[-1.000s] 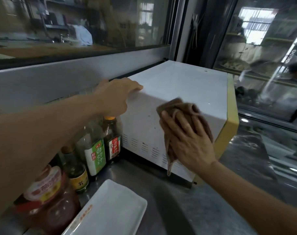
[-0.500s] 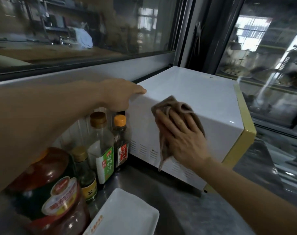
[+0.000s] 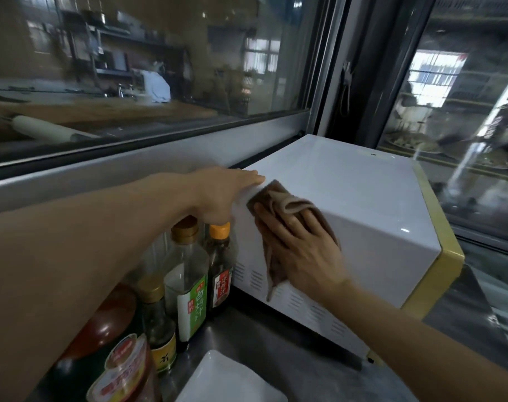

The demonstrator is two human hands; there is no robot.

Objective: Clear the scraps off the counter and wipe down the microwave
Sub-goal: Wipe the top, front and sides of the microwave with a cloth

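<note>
A white microwave (image 3: 348, 198) with a yellow front edge stands on the steel counter (image 3: 270, 343) against the window frame. My right hand (image 3: 302, 253) presses a crumpled brown cloth (image 3: 278, 204) flat against the microwave's near side panel, close to its upper back corner; a tail of cloth hangs down below my palm. My left hand (image 3: 226, 192) rests on the back top corner of the microwave, fingers lying over the edge, just left of the cloth.
Several sauce and oil bottles (image 3: 189, 277) stand tight against the microwave's left side below my left arm, with a red-lidded jar (image 3: 122, 367) nearer me. A white rectangular plate (image 3: 232, 381) lies at the counter's front. Glass windows run behind and to the right.
My right hand has slid the cloth up and to the left along the side panel, toward the back top corner. My left hand has stayed on that corner.
</note>
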